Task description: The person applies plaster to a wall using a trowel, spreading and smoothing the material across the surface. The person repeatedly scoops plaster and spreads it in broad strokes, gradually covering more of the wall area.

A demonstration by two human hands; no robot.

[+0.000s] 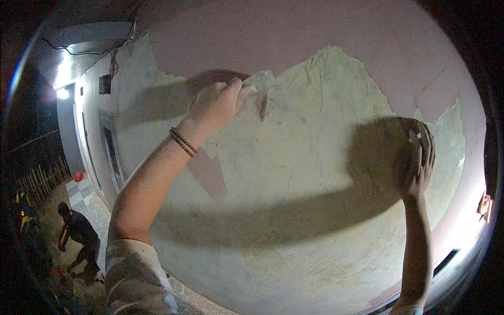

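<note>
My left hand (218,104), with a brown bead bracelet at the wrist, is closed round a putty knife (263,82). Its flat, pale blade lies against the wall (294,157) near the upper border of a greenish-grey skimmed area; its handle is mostly hidden in my fist. Just below the blade is a narrow dark reddish mark. Far to the right, my right hand (421,152) rests against the wall in shade, fingers stretched upward, with pale smears on them. Nothing graspable shows in it. Both arms cast broad shadows over the surface.
Mauve paint (220,37) borders the skimmed area above and at the right. Down to the left, a person (81,236) in dark clothes bends over beside a tiled walkway. A red object (79,176) lies there, near a stick fence (44,178). A lamp (63,93) shines behind.
</note>
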